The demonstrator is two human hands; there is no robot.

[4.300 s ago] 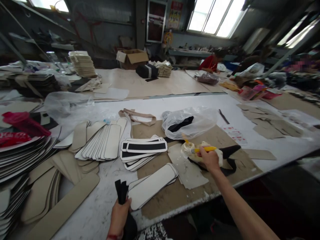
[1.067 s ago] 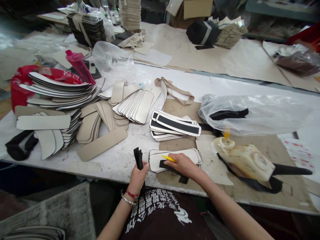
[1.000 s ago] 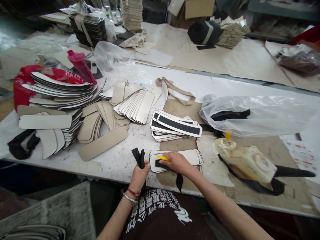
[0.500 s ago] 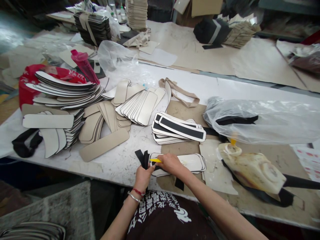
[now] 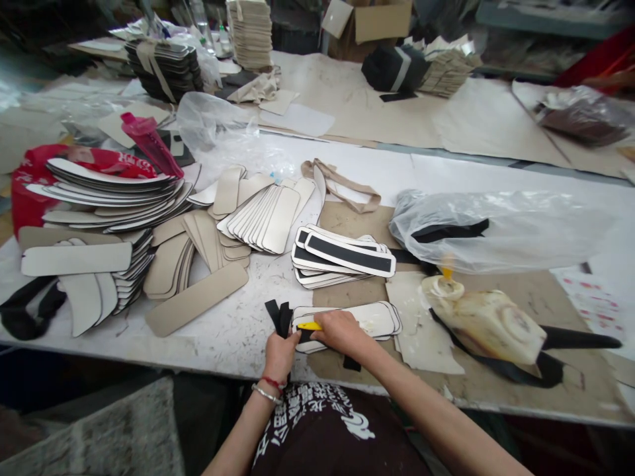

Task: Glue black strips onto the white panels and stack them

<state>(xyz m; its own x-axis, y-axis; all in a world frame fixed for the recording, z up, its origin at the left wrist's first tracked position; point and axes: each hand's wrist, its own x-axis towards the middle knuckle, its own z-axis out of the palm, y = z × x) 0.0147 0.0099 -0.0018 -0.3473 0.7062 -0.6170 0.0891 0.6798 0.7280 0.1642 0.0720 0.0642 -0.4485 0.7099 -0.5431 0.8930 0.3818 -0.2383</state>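
Note:
My left hand (image 5: 280,355) is closed around several short black fabric strips (image 5: 279,318), which stick up past the thumb. My right hand (image 5: 341,332) grips a slim yellow tool (image 5: 308,326); its exact kind I cannot make out. The tool points left, just over a black strip on the near stack of white rounded panels (image 5: 380,319). My right hand rests over the middle of that stack, and my left hand is at its left end. Behind them lies a pile of white panels with black strips (image 5: 350,254) on their faces.
Fanned beige and white panels (image 5: 262,215) spread over the left of the table. To the right are a stained plastic glue bottle (image 5: 496,324) and a clear plastic bag (image 5: 536,231). A pink bottle (image 5: 151,142) leans on curved panels, and a beige strap loop (image 5: 347,188) lies behind.
The view has shifted slightly, so the table's contents appear further left. Both hands stay at the near stack, still holding the black strips and the yellow tool, which now lies flatter.

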